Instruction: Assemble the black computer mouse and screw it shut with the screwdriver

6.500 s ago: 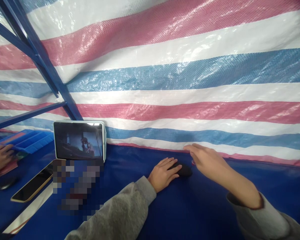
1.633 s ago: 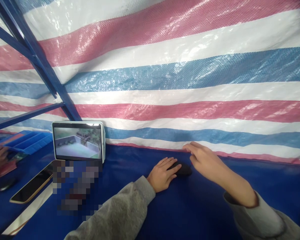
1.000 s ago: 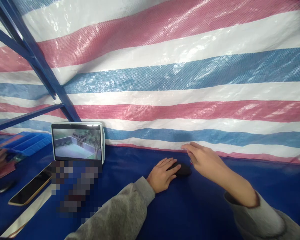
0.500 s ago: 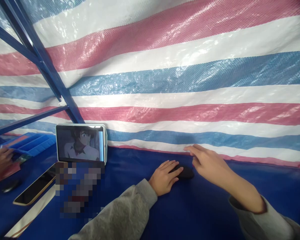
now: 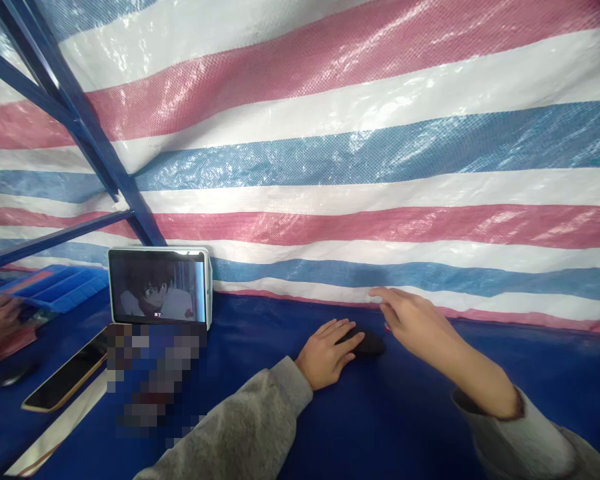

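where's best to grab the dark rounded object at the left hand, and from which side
Probably pinch the dark rounded object by its exposed right end, coming from the person's right: the left hand covers its other end, and the right hand is close by.

Smooth, rounded black mouse-shaped object (image 5: 371,343), lying flat on blue tabletop (image 5: 360,427). Near end partly hidden beneath left hand (image 5: 326,353).
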The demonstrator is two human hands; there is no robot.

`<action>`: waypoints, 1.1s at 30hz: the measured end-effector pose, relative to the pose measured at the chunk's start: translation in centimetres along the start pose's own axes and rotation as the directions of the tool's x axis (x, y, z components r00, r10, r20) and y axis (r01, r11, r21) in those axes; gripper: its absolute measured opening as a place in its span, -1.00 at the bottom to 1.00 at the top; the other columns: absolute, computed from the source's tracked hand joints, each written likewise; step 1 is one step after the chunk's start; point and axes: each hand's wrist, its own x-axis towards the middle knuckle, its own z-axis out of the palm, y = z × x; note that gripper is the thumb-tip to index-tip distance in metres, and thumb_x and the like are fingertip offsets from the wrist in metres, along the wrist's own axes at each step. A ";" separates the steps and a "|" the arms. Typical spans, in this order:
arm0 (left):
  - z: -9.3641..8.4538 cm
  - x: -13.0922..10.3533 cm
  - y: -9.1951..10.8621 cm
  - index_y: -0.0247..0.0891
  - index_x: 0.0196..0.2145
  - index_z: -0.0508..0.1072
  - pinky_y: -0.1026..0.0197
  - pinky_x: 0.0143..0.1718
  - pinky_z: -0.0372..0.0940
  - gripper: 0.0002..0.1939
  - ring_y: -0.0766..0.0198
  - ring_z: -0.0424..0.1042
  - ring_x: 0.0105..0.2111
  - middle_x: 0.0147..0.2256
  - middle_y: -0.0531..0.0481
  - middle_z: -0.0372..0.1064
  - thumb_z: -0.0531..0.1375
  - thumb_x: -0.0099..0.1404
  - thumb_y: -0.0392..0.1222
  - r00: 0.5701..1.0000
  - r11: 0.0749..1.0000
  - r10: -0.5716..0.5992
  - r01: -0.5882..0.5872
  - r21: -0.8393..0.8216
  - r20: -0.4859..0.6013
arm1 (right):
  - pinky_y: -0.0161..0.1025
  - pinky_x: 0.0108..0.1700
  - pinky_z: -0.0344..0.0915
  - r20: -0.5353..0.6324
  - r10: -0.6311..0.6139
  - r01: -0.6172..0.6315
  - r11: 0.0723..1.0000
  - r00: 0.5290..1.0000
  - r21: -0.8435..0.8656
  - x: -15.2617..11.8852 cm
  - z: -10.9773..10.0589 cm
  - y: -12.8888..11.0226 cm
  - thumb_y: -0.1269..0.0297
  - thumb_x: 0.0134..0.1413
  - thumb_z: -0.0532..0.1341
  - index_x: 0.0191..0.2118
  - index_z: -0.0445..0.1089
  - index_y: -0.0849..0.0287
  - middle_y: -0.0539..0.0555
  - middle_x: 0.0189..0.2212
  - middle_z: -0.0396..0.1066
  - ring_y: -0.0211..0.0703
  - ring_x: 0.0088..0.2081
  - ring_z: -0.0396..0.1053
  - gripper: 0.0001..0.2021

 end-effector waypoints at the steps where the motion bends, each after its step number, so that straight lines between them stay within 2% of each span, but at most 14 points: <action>1: 0.0 0.0 0.0 -0.17 0.25 0.19 -0.05 0.28 0.06 -0.57 0.13 0.13 0.26 0.24 -0.12 0.14 0.00 0.45 -0.17 1.000 1.000 -0.003 0.003 0.000 0.002 | -0.24 -0.30 0.21 -0.005 -0.010 0.010 1.000 1.000 -0.010 0.0 0.0 0.0 0.47 0.12 -0.01 0.02 0.35 0.14 0.09 -0.25 0.48 -0.14 -0.36 0.43 -0.62; 3: 0.0 0.0 0.0 -0.17 0.24 0.19 -0.05 0.28 0.06 -0.57 0.12 0.13 0.26 0.24 -0.12 0.14 0.00 0.45 -0.17 1.000 1.000 -0.003 0.003 -0.002 0.004 | -0.24 -0.31 0.20 -0.023 -0.021 0.020 0.999 1.000 -0.031 0.0 0.0 -0.1 0.49 0.06 0.02 0.01 0.36 0.14 0.11 -0.20 0.47 -0.12 -0.32 0.44 -0.60; 7: -0.1 0.0 0.1 -0.17 0.24 0.20 -0.04 0.29 0.05 -0.57 0.13 0.12 0.26 0.24 -0.12 0.15 0.01 0.44 -0.18 1.000 1.000 -0.001 0.001 -0.012 0.009 | -0.21 -0.29 0.23 -0.038 -0.006 0.007 1.000 0.999 0.002 0.0 0.1 0.0 0.35 0.21 -0.02 -0.01 0.37 0.15 0.12 -0.28 0.51 -0.07 -0.32 0.45 -0.68; 9: 0.0 -0.1 0.0 -0.16 0.25 0.19 -0.05 0.29 0.05 -0.56 0.13 0.12 0.26 0.24 -0.11 0.14 0.00 0.45 -0.18 1.000 1.000 -0.004 0.004 -0.018 0.009 | -0.22 -0.30 0.23 -0.038 -0.011 0.012 1.000 0.999 0.018 0.0 0.1 0.1 0.37 0.21 -0.03 0.00 0.36 0.14 0.10 -0.30 0.51 -0.10 -0.36 0.45 -0.67; 12: 0.1 -0.1 0.0 -0.16 0.25 0.18 -0.05 0.29 0.05 -0.56 0.13 0.12 0.26 0.25 -0.11 0.12 0.00 0.45 -0.17 1.000 1.000 -0.010 0.010 -0.021 0.009 | -0.23 -0.31 0.21 -0.046 -0.024 0.024 1.000 0.999 -0.008 0.0 0.2 0.0 0.46 0.12 0.00 0.01 0.36 0.11 0.09 -0.21 0.49 -0.12 -0.35 0.44 -0.63; 17: 0.1 -0.1 -0.1 -0.16 0.25 0.19 -0.05 0.30 0.03 -0.57 0.14 0.11 0.27 0.25 -0.11 0.12 0.00 0.45 -0.18 1.000 1.000 -0.003 0.003 -0.030 0.009 | -0.24 -0.32 0.20 -0.041 -0.001 0.001 1.000 0.999 -0.006 0.0 0.3 0.1 0.39 0.21 -0.05 -0.03 0.38 0.14 0.10 -0.27 0.50 -0.14 -0.36 0.44 -0.67; 21: 0.0 0.0 0.0 -0.17 0.24 0.20 -0.05 0.29 0.04 -0.56 0.12 0.13 0.26 0.25 -0.11 0.13 0.02 0.44 -0.18 1.000 0.999 -0.020 0.020 -0.039 0.018 | -0.25 -0.36 0.17 -0.056 -0.009 0.007 0.999 0.998 -0.039 0.1 0.4 0.4 0.48 0.10 0.00 0.00 0.36 0.13 0.09 -0.22 0.47 -0.16 -0.38 0.41 -0.62; 25: -0.1 0.1 0.0 -0.16 0.24 0.19 -0.05 0.29 0.04 -0.56 0.12 0.11 0.27 0.25 -0.10 0.13 0.03 0.44 -0.19 0.999 0.999 -0.030 0.031 -0.041 0.031 | -0.23 -0.35 0.16 -0.044 -0.004 0.002 1.000 0.999 -0.028 0.0 0.3 0.3 0.43 0.18 -0.04 -0.04 0.38 0.16 0.09 -0.31 0.48 -0.14 -0.39 0.41 -0.66; 29: -0.1 0.1 0.0 -0.15 0.25 0.19 -0.08 0.28 0.07 -0.56 0.11 0.12 0.26 0.25 -0.10 0.13 0.02 0.44 -0.18 0.999 0.998 -0.038 0.039 -0.044 0.026 | -0.23 -0.34 0.15 -0.037 0.010 -0.012 0.998 0.999 -0.069 0.0 0.1 -0.1 0.47 0.09 0.01 -0.02 0.37 0.15 0.10 -0.22 0.47 -0.12 -0.35 0.43 -0.63; 33: -0.1 0.2 0.1 -0.16 0.24 0.20 -0.07 0.28 0.07 -0.56 0.11 0.13 0.26 0.25 -0.11 0.14 0.03 0.44 -0.19 0.999 0.999 -0.028 0.029 -0.044 0.024 | -0.23 -0.35 0.15 -0.049 0.013 -0.016 0.999 0.999 -0.051 0.1 0.0 -0.2 0.36 0.21 -0.02 -0.08 0.39 0.14 0.10 -0.26 0.50 -0.09 -0.31 0.44 -0.71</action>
